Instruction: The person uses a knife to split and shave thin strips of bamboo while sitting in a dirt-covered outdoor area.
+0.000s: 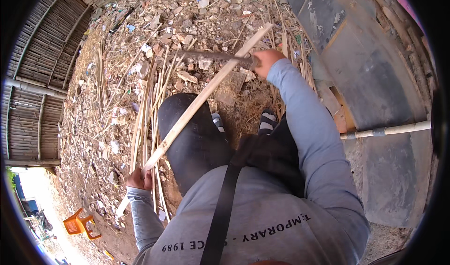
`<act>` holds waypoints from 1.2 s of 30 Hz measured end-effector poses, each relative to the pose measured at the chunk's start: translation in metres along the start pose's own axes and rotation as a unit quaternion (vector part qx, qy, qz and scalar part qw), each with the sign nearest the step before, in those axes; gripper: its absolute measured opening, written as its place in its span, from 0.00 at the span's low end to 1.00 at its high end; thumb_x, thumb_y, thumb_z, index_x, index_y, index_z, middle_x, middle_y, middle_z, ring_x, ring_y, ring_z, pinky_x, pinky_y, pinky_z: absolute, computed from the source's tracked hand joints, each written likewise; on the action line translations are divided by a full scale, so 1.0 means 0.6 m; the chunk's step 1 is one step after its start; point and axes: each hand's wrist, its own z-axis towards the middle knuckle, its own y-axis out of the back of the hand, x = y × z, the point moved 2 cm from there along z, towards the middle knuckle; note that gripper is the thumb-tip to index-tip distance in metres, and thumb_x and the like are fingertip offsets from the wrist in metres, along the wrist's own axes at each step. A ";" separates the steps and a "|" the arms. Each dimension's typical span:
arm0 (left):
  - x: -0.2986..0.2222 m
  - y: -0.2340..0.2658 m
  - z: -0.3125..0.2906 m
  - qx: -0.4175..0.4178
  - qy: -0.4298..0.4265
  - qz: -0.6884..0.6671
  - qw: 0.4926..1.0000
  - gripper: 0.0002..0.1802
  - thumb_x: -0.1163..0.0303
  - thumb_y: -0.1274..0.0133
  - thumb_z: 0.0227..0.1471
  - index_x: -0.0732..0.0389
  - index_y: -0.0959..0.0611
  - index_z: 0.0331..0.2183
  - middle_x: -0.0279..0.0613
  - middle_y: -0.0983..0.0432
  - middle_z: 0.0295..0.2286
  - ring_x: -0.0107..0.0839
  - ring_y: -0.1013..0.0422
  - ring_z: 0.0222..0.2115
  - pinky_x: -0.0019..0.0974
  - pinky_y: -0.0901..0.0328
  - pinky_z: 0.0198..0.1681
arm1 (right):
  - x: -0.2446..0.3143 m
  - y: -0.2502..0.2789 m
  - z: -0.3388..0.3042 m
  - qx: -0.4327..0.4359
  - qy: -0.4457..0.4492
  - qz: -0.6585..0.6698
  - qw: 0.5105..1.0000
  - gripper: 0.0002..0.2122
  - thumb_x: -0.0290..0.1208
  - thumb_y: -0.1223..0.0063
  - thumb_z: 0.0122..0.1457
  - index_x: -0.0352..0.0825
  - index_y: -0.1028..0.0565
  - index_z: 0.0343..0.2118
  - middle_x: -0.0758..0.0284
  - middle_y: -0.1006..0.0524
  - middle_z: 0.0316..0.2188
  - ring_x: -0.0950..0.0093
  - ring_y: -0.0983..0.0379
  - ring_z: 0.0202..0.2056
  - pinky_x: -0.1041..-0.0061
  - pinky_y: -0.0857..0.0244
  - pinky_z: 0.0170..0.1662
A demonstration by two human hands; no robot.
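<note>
A long pale bamboo strip (201, 97) slants across my lap, from the lower left to beyond my knees. My left hand (139, 179) is closed round its near end, beside my left thigh. Above the far part of the strip, my right hand (268, 60) grips the handle of a long knife (206, 55). The dark blade points left and crosses the strip close to its far end. It is slightly blurred, and whether its edge touches or cuts into the strip is unclear.
Several thin bamboo strips (149, 101) lie on the ground left of my knee. Stones and litter (187, 12) cover the ground ahead. Grey panels (375, 87) stand on the right with a pole (398, 130). A slatted bamboo wall (35, 119) and an orange chair (80, 223) are at left.
</note>
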 end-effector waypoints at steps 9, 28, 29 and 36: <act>0.021 -0.004 -0.005 -0.060 -0.008 0.001 0.998 0.33 0.37 0.54 0.50 0.60 0.31 0.17 0.50 0.35 0.11 0.51 0.34 0.13 0.48 0.40 0.17 | -0.045 -0.004 0.007 0.013 -0.014 -0.014 1.000 0.15 0.36 0.44 0.44 0.39 0.24 0.37 0.57 0.23 0.32 0.58 0.26 0.37 0.65 0.32 0.43; 0.040 0.022 -0.010 -0.051 -0.016 0.052 0.997 0.29 0.42 0.50 0.49 0.59 0.31 0.17 0.48 0.34 0.13 0.49 0.33 0.13 0.47 0.39 0.17 | -0.032 -0.005 0.015 -0.032 -0.106 0.024 0.994 0.17 0.34 0.46 0.46 0.41 0.25 0.42 0.58 0.22 0.35 0.58 0.26 0.40 0.66 0.33 0.47; 0.041 0.020 -0.015 -0.053 -0.010 0.052 0.997 0.30 0.41 0.51 0.49 0.59 0.32 0.17 0.49 0.34 0.13 0.48 0.33 0.13 0.47 0.39 0.16 | -0.039 -0.011 0.018 -0.029 -0.108 0.023 0.993 0.17 0.34 0.46 0.46 0.41 0.25 0.42 0.58 0.22 0.35 0.58 0.26 0.40 0.66 0.33 0.47; -0.006 0.059 0.015 -0.044 -0.011 0.080 0.996 0.22 0.51 0.42 0.43 0.60 0.28 0.19 0.49 0.32 0.13 0.52 0.32 0.15 0.49 0.37 0.19 | -0.188 -0.038 0.035 -0.164 -0.276 0.113 0.940 0.20 0.36 0.40 0.43 0.38 0.24 0.41 0.59 0.22 0.37 0.62 0.25 0.40 0.68 0.33 0.45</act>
